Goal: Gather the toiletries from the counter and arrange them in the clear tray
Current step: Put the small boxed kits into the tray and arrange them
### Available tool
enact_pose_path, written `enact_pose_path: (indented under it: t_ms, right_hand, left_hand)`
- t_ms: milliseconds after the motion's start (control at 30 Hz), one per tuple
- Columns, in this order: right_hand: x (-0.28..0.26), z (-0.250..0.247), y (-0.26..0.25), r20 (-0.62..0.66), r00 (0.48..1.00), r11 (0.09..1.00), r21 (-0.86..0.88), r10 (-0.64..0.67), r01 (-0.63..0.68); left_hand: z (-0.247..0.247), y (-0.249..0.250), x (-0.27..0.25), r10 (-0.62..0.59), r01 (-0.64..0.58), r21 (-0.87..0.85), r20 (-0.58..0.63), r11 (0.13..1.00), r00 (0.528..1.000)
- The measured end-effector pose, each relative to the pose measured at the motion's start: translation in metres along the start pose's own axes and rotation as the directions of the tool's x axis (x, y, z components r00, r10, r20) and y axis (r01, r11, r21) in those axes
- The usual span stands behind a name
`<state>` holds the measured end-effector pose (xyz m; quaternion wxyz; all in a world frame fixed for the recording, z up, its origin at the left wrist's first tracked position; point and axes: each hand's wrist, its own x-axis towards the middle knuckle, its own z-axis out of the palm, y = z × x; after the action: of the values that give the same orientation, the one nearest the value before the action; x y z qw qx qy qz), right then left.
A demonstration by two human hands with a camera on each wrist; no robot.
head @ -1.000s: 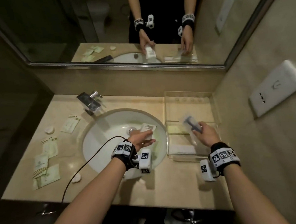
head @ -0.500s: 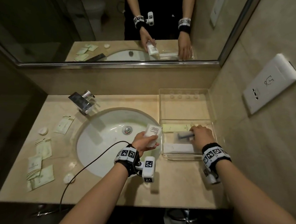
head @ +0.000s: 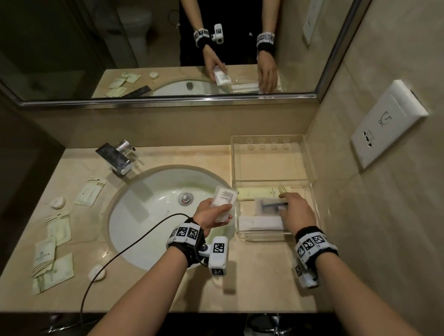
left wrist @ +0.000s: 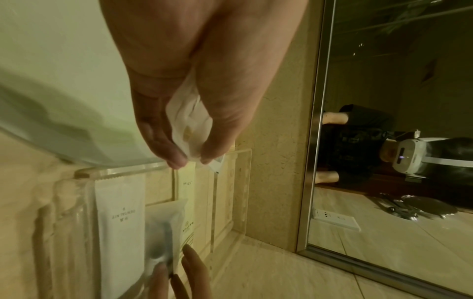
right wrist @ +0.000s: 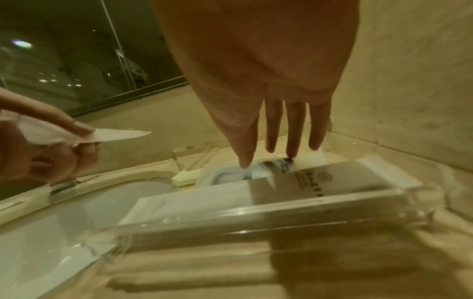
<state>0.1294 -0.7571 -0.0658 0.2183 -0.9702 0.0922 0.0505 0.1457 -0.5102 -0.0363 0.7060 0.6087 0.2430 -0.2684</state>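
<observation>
A white oval sink [head: 145, 215] is sunk into the beige counter, with a metal drain [head: 187, 198] at its middle. A chrome faucet [head: 117, 157] stands at its far left rim. A wide mirror [head: 155, 47] runs along the far wall, and a white outlet plate [head: 387, 123] sits on the right wall. A thin black cable [head: 122, 252] trails across the basin's near edge.

Both forearms are showing bare, with no sleeves; each wrist is wearing a black fabric band [head: 188, 239] ringed with white square tags printed in black blocky codes; a small white boxy camera [head: 218, 256] is hanging under each band; a thin dark cable [head: 122, 250] is trailing from the left band.
</observation>
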Motion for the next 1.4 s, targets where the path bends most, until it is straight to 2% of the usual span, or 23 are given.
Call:
enact_pose_path:
  t_ms: [167, 267, 367, 433, 567, 800, 1100, 1400]
  right_hand:
    - [-0.008, 0.013, 0.002, 0.028, 1.000, 0.995, 0.096, 0.015, -0.017]
    - [-0.008, 0.012, 0.004, 0.013, 1.000, 0.997, 0.074, 0.020, -0.021]
    - [-0.009, 0.013, -0.011, -0.038, 0.997, 0.997, 0.029, -0.069, 0.070]
    - [-0.013, 0.018, -0.028, 0.015, 0.991, 0.991, -0.014, -0.134, 0.134]
    - [-0.018, 0.030, -0.041, 0.229, 0.972, 0.987, -0.140, -0.047, 0.081]
    - [-0.018, 0.034, -0.025, 0.209, 0.976, 0.987, -0.140, -0.053, 0.083]
    - [-0.012, 0.026, -0.016, 0.379, 0.923, 0.969, -0.195, -0.066, 0.150]
    - [-0.011, 0.021, -0.005, 0.380, 0.925, 0.963, -0.236, -0.028, 0.127]
  left_hand:
    - [0.002, 0.001, -0.002, 0.014, -0.014, 0.002, -0.010, 1.000, 1.000]
    - [0.001, 0.002, -0.004, 0.023, -0.023, -0.002, -0.025, 1.000, 0.999]
    - [0.001, 0.001, -0.006, 0.027, -0.028, -0.006, -0.037, 1.000, 0.999]
    - [0.001, 0.001, -0.007, 0.026, -0.027, -0.011, -0.038, 1.000, 0.999]
    - [0.002, -0.001, -0.008, 0.033, -0.033, 0.003, -0.046, 0.999, 0.998]
    - [0.002, -0.001, -0.009, 0.048, -0.048, 0.009, -0.045, 0.999, 0.998]
    - [0.006, -0.004, -0.008, 0.040, -0.039, 0.028, -0.029, 0.999, 0.999]
    - [0.013, 0.000, -0.009, 0.060, -0.059, 0.052, -0.020, 0.997, 0.998]
